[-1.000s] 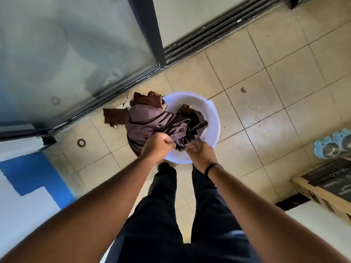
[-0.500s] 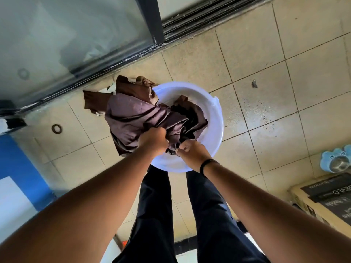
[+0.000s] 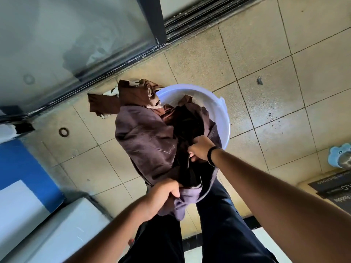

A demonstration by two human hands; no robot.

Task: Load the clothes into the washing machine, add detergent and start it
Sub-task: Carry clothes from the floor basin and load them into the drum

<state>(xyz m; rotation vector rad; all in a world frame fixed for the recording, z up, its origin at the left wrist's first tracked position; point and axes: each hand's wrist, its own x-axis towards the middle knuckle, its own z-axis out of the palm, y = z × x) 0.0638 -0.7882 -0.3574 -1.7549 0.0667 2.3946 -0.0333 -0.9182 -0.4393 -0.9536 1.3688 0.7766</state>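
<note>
Your left hand [image 3: 163, 194] is curled round the near end of the clothes [image 3: 150, 141], fingers bunched into the mauve cloth just above your left trouser leg. Your right hand [image 3: 201, 150], with a black band [image 3: 210, 155] on its wrist, pinches a darker fold of the same bundle further out, over the near side of the basin [image 3: 225, 118]. The clothes hang stretched between your two hands and the basin: the mauve piece drapes out over the basin's left rim, a black garment lies beside it toward the right, and brown pieces trail over the far-left rim, one end spread toward the tiled floor [image 3: 266, 44]. Whether that end touches the tiles, you cannot tell from here. The basin is white and round, and its right wall and far rim show bare; the near rim is hidden by cloth and your right wrist. Your dark trousers [image 3: 218, 224] fill the lower middle. At the lower left is the pale, blue-fronted top of a white appliance [image 3: 38, 215], near your left forearm. A dark ring [image 3: 63, 132] lies on the tiles left of the clothes. A glass door [image 3: 66, 35] with a dark frame runs across the upper left. At the right edge sit a blue pet bowl [image 3: 340, 156] and, below it, a printed box [image 3: 334, 188].
</note>
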